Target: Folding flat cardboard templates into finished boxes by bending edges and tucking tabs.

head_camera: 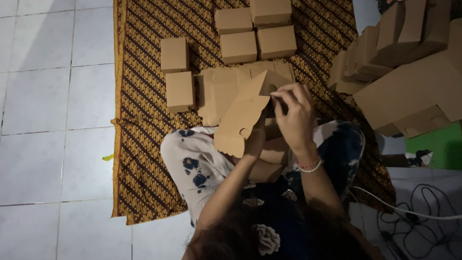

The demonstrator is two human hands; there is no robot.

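Box folding partway done, one cardboard box (243,118) in hand above the lap

Right hand (294,113) pinches the box's top flap closed, left hand (257,137) grips it from below, mostly hidden behind it. Six folded boxes (238,46) sit finished on the patterned mat (139,120), a stack of flat blanks (219,91) still left to fold just beyond the hands, more cardboard pieces piled at right (409,91)

White trousers (192,163) blotched dark blue, beaded bracelets (309,166) on the right wrist.

Both hands fold a cardboard box (243,118) over the lap.
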